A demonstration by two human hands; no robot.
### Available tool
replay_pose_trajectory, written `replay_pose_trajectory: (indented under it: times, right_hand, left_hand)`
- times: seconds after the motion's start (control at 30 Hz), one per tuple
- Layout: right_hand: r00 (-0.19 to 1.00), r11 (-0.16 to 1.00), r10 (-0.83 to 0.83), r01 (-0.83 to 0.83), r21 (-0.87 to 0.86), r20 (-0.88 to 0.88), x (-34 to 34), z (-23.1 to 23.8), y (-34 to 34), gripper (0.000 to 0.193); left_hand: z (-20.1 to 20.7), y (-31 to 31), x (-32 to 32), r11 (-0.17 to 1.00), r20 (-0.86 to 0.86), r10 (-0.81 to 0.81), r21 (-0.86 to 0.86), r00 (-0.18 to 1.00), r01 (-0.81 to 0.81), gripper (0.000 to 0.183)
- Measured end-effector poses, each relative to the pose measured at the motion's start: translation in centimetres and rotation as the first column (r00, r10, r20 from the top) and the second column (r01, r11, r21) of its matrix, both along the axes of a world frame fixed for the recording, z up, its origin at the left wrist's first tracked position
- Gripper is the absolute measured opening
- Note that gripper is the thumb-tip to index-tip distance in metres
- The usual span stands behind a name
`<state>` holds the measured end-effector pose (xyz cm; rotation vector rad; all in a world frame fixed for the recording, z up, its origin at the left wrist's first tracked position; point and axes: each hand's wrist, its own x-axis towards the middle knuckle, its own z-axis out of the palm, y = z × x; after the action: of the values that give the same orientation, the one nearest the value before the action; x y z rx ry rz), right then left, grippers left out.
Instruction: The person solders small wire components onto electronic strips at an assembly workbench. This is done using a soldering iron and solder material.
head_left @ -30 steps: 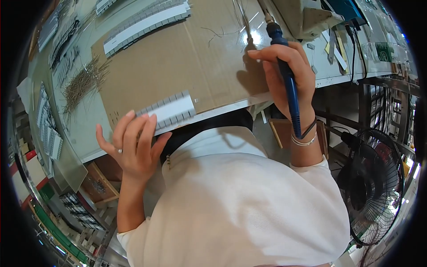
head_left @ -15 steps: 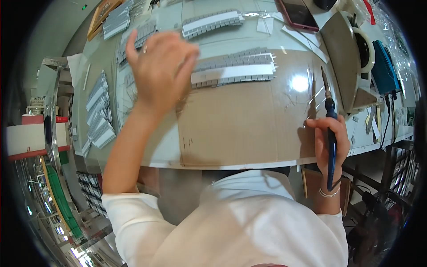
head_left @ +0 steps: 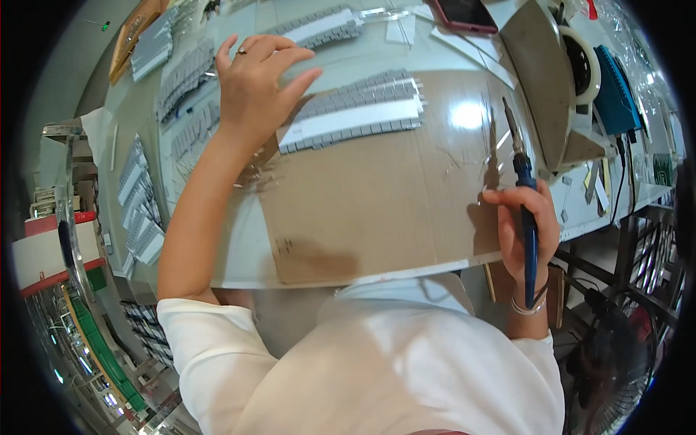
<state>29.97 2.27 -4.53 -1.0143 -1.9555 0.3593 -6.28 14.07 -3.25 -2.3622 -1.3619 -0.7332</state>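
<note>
My right hand (head_left: pixel 528 225) is wrapped round the dark blue handle of a soldering iron (head_left: pixel 523 174), its metal tip pointing away from me over the right edge of a cardboard sheet (head_left: pixel 355 210). My left hand (head_left: pixel 257 90) is raised with its fingers apart and nothing visible in them. It is nearest to a row of small grey rectangular parts on a white strip (head_left: pixel 348 123), which lies across the far part of the cardboard. Thin wire-like pins stick out at that strip's right end. Another such strip (head_left: pixel 319 30) lies beyond, partly behind my left fingers.
Stacks of grey parts (head_left: pixel 141 206) lie at the left of the table, with more (head_left: pixel 185 80) farther back. Thin wire clippings (head_left: pixel 250 174) are scattered by the cardboard's left edge. A phone (head_left: pixel 465 14), a brown stand holding a pale reel (head_left: pixel 580 65) and a blue box (head_left: pixel 616 90) are at the far right.
My left hand has slowed from a blur and its fingers have spread. The whole view has shifted slightly. My right hand keeps its grip on the soldering iron.
</note>
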Motion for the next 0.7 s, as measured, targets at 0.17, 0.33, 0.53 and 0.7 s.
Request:
replay_pose_trajectory:
  times: [0.17,0.33,0.53,0.7]
  right_hand:
    - [0.998,0.997,-0.05,0.048,-0.055,-0.041,-1.6,0.1,-2.1,0.032]
    - [0.99,0.982,-0.028,0.001,-0.19,-0.14,-3.3,0.2,-4.0,0.036]
    - [0.972,0.996,-0.019,-0.003,-0.094,-0.234,-2.1,-0.7,-3.8,0.033]
    - [0.988,0.997,0.0,-0.013,-0.081,-0.155,-1.1,-0.8,-4.1,0.035]
  left_hand:
    - [0.9,-5.4,3.8,0.971,0.0,-0.072,-0.228,0.997,0.07,0.035]
    - [-0.2,-5.5,4.5,0.98,-0.05,-0.111,-0.174,0.993,0.101,0.036]
    - [0.5,-6.1,2.7,0.972,0.03,-0.063,-0.226,0.998,0.068,0.039]
    - [1.8,-12.0,4.4,0.95,0.003,-0.089,-0.301,0.996,0.086,0.044]
